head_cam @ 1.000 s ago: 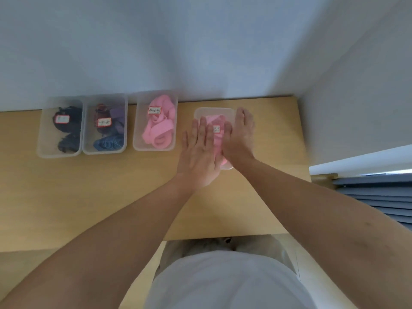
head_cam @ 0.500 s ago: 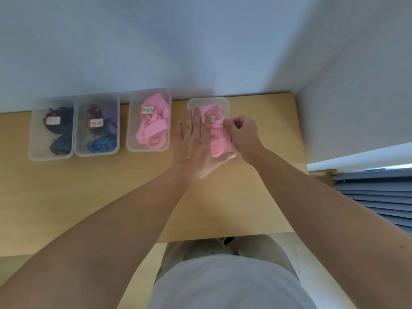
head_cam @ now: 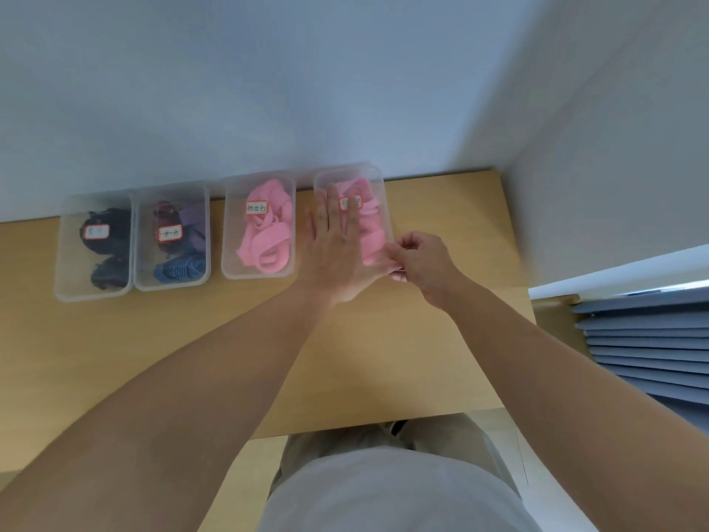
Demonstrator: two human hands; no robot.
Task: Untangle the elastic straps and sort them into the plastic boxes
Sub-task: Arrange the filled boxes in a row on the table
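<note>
The left hand (head_cam: 337, 251) lies flat, fingers straight, on the far-right box (head_cam: 351, 173) (pink straps (head_cam: 371, 232) are inside). The right hand (head_cam: 420, 261) lay flat on the box a second ago. Now its fingers curl and pinch the near right corner. The box sits on the surface (head_cam: 403, 359) by the wall.

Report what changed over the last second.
The right hand left its flat rest on the rightmost box, drew back and curled, now pinching its near right corner. The left hand stayed flat on that box; the other three boxes kept their places.
</note>
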